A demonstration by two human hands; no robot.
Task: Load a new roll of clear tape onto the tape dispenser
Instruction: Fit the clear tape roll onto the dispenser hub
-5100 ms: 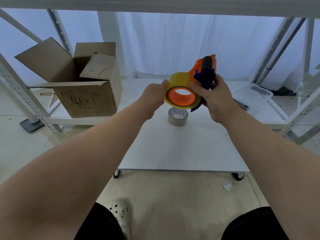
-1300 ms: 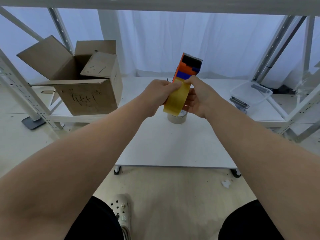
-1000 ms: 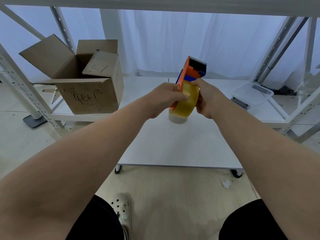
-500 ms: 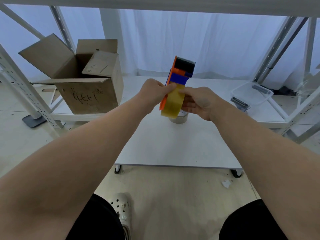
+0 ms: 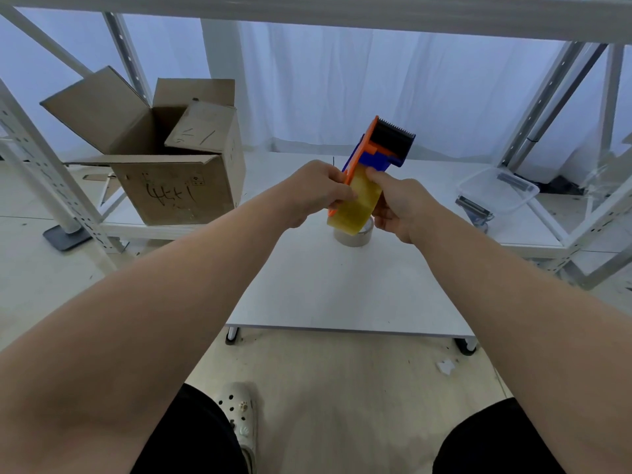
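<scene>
Orange and blue, the tape dispenser (image 5: pixel 376 148) is held tilted in the air above the bench (image 5: pixel 342 289), toothed blade uppermost. Your left hand (image 5: pixel 318 191) grips its orange side plate, and your right hand (image 5: pixel 402 208) curls round the yellowish clear tape roll (image 5: pixel 355 203) set against that plate. A second roll (image 5: pixel 354 237) lies flat beneath, toward the bench's far edge. Beyond the left edge an open cardboard box (image 5: pixel 178 193) sits on a shelf, its inside too dark to read. Beyond the right edge a clear plastic tub (image 5: pixel 496 196) holds a grey bar.
</scene>
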